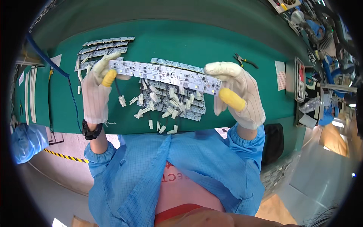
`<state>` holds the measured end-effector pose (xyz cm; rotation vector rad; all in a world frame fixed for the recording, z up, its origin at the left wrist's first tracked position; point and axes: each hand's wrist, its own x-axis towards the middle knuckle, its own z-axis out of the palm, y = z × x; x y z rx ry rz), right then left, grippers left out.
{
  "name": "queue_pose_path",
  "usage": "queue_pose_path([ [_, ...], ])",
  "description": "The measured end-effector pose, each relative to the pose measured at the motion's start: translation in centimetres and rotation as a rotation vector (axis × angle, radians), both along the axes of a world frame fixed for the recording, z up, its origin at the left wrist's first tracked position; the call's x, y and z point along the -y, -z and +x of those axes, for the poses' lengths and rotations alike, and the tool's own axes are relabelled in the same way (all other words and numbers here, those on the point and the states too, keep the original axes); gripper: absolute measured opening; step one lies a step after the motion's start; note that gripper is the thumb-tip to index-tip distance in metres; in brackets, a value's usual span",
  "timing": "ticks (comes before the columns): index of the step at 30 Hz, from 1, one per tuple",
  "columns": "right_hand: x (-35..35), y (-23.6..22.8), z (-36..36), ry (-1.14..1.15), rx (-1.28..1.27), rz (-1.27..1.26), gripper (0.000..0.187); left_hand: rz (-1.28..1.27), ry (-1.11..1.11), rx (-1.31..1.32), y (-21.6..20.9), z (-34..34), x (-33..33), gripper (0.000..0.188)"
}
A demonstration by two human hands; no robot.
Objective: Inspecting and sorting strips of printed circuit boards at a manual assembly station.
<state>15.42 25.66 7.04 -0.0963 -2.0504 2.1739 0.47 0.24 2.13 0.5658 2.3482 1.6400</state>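
Head view: person at the bench, both hands gloved in white, yellow covers on the thumbs. Left hand (97,90) is pinching the left end of a long white circuit strip (162,73); yellow thumb at the near edge, other fingers curled toward the far edge. Right hand (242,92) grips the other end the same way, thumb below, fingers bent over the top. I can't tell how the fingertips sit behind it.

Strip location: between the two hands, above the middle of the green bench mat (211,41), parts-side up, right end a bit nearer the body. Dark lead hangs near its left end, white plug (122,101) by it.

Under and just nearer than the strip: heap of similar boards (194,112), overlapping, with a scatter of white connectors (175,104) on and in front of them. Far left, a second batch of boards (104,47), laid in rows, left hand partly in front of it.

Right side of mat: pliers (245,60) with dark and yellow handles, beyond the right hand and well apart from it. Printed sheet (280,75) farther right, next to a metal-rimmed bin (300,80).

Black wrist strap (92,131) on left wrist; blue cord (51,63) running nearby. Blue smock (140,166) on the person. Another person's blue sleeve (28,140) at far left.
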Motion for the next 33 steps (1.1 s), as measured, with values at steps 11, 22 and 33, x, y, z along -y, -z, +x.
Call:
queue_pose_path([
  [11,-2.7,2.5,-1.7,0.089,0.255,0.261,0.039,0.303,0.131,-0.063,0.5,0.6,0.4,0.042],
  [22,-2.1,1.3,-0.3,-0.035,0.148,0.288,0.035,0.058,-0.114,-0.112,2.5,-0.6,0.6,0.026],
  [33,-2.4,2.6,-1.5,-0.035,0.295,-0.137,0.036,-0.088,-0.089,-0.176,0.5,0.3,0.4,0.051],
])
